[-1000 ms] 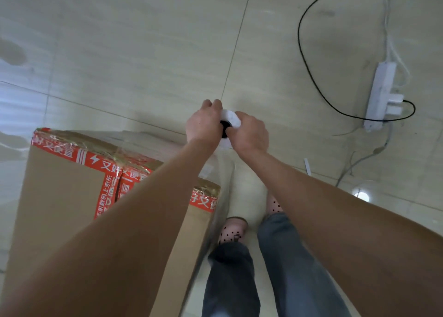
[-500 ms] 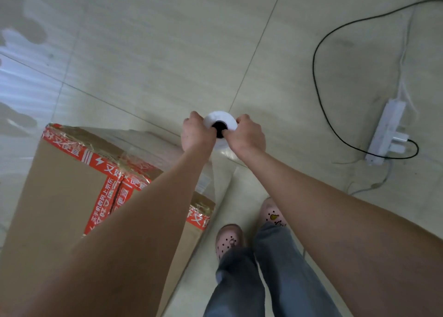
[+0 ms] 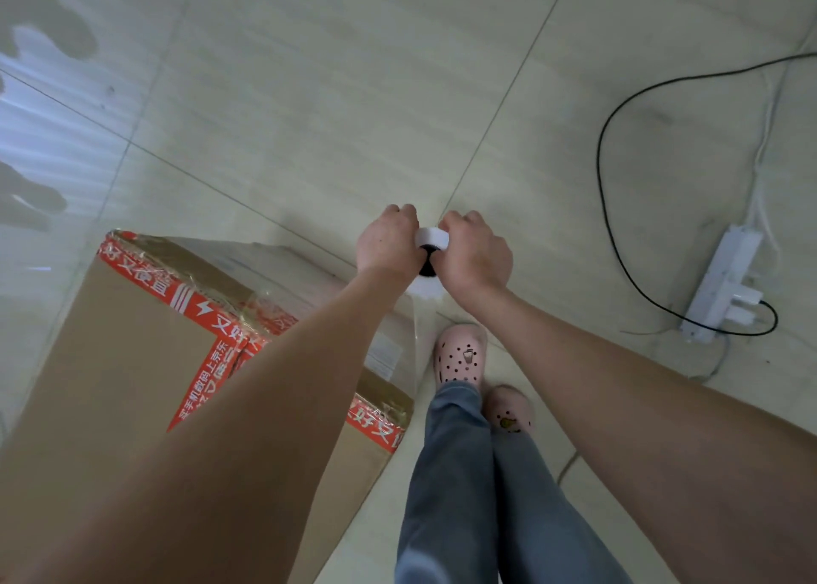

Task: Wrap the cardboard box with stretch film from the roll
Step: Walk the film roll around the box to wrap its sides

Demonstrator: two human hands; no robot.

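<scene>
Cardboard box point(image 3: 132, 362) is standing on the tiled floor point(image 3: 309, 97) at the lower left of the head view, just beside the person's legs. I am seeing red printed tape point(image 3: 194, 305) running along its top edges and down the middle seam, with brown tape under a glossy clear layer at the corners.

Ahead of the box, both arms are reaching forward and down. The left hand point(image 3: 389, 243) is curling its fingers round the left side of the white roll point(image 3: 432, 236), and the right hand point(image 3: 475, 252) is gripping the right side in the same way, so the roll is sitting squeezed between the two fists with its dark core showing in the gap. I cannot tell where the thumbs are lying.

A sheet of stretch film point(image 3: 400, 314) is hanging from the roll down toward the box's near side, and a pale label is showing through it.

Below the hands, two pink perforated shoes point(image 3: 460, 353) and blue jeans point(image 3: 460, 473) are standing close to the box. Well apart on the right, a white power strip point(image 3: 725, 283) is lying on the floor with a black cable point(image 3: 619, 238) looping away from it.
</scene>
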